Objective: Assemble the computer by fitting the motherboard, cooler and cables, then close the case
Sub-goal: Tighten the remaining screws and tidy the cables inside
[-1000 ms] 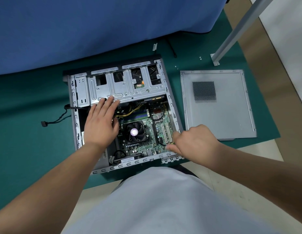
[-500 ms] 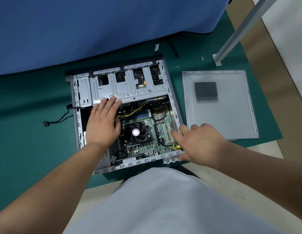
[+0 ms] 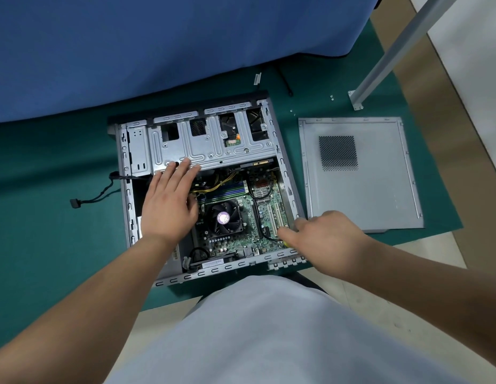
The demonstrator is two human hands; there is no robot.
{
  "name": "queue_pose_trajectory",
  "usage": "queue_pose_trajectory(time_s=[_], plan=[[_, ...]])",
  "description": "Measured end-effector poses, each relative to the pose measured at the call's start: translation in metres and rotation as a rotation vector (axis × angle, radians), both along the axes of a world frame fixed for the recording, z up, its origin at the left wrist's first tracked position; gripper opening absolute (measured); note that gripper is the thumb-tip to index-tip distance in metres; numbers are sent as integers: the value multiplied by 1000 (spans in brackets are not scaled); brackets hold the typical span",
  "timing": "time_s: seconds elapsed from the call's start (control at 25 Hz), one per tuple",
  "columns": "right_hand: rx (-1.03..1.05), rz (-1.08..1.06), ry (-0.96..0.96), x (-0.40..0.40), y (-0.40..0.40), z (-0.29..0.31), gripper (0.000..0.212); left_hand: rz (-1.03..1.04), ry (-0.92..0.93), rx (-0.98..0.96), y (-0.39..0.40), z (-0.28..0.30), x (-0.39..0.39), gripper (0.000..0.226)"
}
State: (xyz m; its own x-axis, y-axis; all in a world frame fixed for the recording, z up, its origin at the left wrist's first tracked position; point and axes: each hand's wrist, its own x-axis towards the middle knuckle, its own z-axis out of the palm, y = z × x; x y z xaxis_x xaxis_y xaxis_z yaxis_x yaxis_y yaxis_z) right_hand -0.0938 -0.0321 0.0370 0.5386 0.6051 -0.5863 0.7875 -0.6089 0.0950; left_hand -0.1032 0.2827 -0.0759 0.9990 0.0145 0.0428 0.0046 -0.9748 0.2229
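Note:
The open computer case (image 3: 124, 189) lies on its side on the green mat. The motherboard (image 3: 241, 234) sits inside it, with the black cooler fan (image 3: 224, 217) mounted and yellow and black cables (image 3: 213, 184) running above it. My left hand (image 3: 169, 206) lies flat over the case's left part, its straight fingers touching the edge of the drive cage (image 3: 213, 151). At the board's near right corner my right hand (image 3: 324, 236) is curled around a yellow-handled tool (image 3: 285, 242), of which only a tip shows. The grey side panel (image 3: 374, 195) lies flat to the right of the case.
A loose black cable (image 3: 94, 199) trails out of the case's left side onto the mat. Small screws (image 3: 331, 97) and a little bracket (image 3: 257, 78) lie behind the case. A slanted metal post (image 3: 391, 51) stands at the back right, and blue cloth (image 3: 158, 51) hangs behind.
My right hand shifted slightly at the case's near right corner and the yellow tool tip came into view under it. My left hand stayed on the drive cage edge.

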Motion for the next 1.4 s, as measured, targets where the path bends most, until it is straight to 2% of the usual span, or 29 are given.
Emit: queue_pose_trajectory(time_s=[0.12,0.32,0.6,0.68,0.76,0.84,0.88,0.92,1.04,1.12,1.16,1.24,1.4], plan=[[29,-11,-28,-2,2,-3,22,1,3,2,0,0,0,65],[79,12,-46,-4,-4,-15,26,-2,-2,-2,1,-2,0,66],[164,-156,59,1,-5,-6,29,-7,65,-89,4,2,0,70],[232,-243,66,14,-9,9,30,20,79,-199,-4,10,0,63],[341,-375,68,32,-15,28,33,-58,67,-315,-23,21,0,51],[503,-563,100,50,-23,44,35,-136,126,-464,-47,30,-1,40],[619,-677,139,57,-26,48,31,-98,179,-576,-59,34,-1,35],[749,-795,188,63,-28,48,25,19,245,-734,-70,39,3,29],[1078,-1098,338,70,-28,31,11,522,444,-1455,-93,54,31,19],[1196,-1238,443,68,-22,13,10,650,428,-1753,-100,57,53,21],[1216,-1296,485,66,-19,3,11,689,397,-1814,-101,60,64,20],[1187,-1374,566,64,-15,-13,16,719,348,-1818,-103,65,81,18],[1020,-1317,669,75,-4,-34,20,487,379,-1630,-116,75,123,20]])
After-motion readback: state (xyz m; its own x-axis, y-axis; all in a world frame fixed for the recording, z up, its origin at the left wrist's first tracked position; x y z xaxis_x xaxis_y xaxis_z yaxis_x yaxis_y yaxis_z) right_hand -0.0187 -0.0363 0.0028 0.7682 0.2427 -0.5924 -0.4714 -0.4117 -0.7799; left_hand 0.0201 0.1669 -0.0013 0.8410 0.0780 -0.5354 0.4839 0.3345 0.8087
